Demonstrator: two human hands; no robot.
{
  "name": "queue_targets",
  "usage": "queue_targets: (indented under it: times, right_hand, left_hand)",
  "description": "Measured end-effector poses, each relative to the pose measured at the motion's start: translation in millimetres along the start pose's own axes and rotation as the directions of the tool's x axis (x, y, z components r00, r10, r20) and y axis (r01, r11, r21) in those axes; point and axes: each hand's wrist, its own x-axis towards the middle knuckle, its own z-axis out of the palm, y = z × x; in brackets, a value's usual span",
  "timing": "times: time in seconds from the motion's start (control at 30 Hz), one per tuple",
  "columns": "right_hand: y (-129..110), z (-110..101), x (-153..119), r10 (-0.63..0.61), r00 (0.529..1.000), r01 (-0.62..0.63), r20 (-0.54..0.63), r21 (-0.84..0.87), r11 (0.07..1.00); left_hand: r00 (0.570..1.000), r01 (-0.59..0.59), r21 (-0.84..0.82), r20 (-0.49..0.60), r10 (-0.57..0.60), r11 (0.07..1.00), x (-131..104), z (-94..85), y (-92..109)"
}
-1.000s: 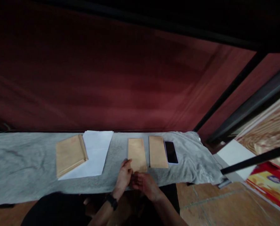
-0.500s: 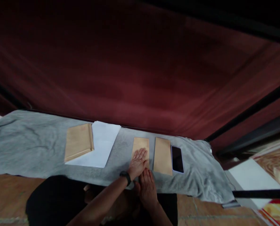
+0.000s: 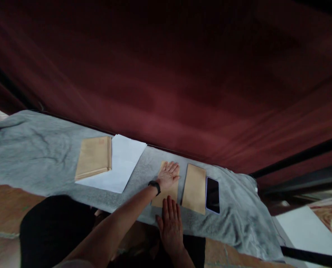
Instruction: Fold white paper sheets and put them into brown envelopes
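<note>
A brown paper envelope (image 3: 173,190) lies lengthwise in front of me on a grey cloth. My left hand (image 3: 167,175), with a dark band on its wrist, is laid flat across the envelope's far part, fingers spread. At the near end of it, my right hand (image 3: 171,225) rests with fingers stretched out and thumb apart, its fingertips on or just at the envelope's edge. Neither hand grips anything. Just to the right lies a second brown envelope (image 3: 194,189), flat, beside a dark-screened phone (image 3: 212,195) in a light purple case.
On the left, a stack of brown envelopes (image 3: 94,154) overlaps white paper sheets (image 3: 126,158). The grey cloth (image 3: 51,149) covers a long narrow surface. A dark red panel (image 3: 160,111) rises behind it. A white board-like sheet (image 3: 308,227) is at the lower right.
My left hand has slid away from me to the envelope's far end. The hands have moved apart, and the right stays at the near end. The camera view has tilted slightly.
</note>
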Motion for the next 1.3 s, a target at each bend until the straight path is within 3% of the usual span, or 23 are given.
queue_targets:
  times: [0.13, 0.33, 0.6, 0.77, 0.87, 1.0, 1.3]
  right_hand:
    - [5, 2, -3, -0.060, 0.998, 0.060, -0.030, -0.011, 0.998]
    - [23, 5, -12, -0.164, 0.985, 0.165, -0.062, 0.015, 0.986]
    - [33, 10, -36, -0.211, 0.971, 0.213, -0.110, 0.009, 0.977]
    - [33, 2, -30, -0.189, 0.978, 0.195, -0.092, 0.057, 0.979]
    - [29, 0, -9, -0.163, 0.984, 0.168, -0.067, 0.086, 0.982]
    - [25, 10, 39, -0.223, 0.975, 0.222, 0.012, 0.065, 0.973]
    - [40, 29, 157, 0.010, 0.997, 0.001, 0.078, -0.141, 0.990]
  left_hand:
    - [0.991, -0.129, 0.005, 0.044, 0.129, 0.992, -21, -3.3, -1]
    - [0.977, -0.206, -0.029, 0.040, 0.207, 0.978, -67, -12.1, 5]
    - [0.949, -0.299, -0.055, 0.084, 0.303, 0.953, -135, -40.0, 26]
    - [0.931, -0.339, -0.015, 0.140, 0.337, 0.941, -169, -57.8, 30]
    - [0.929, -0.351, 0.000, 0.123, 0.348, 0.936, -178, -57.6, 29]
    - [0.943, -0.329, 0.018, 0.064, 0.327, 0.944, -182, -45.7, 26]
    - [0.915, -0.400, 0.042, 0.081, 0.396, 0.916, -183, -30.3, 19]
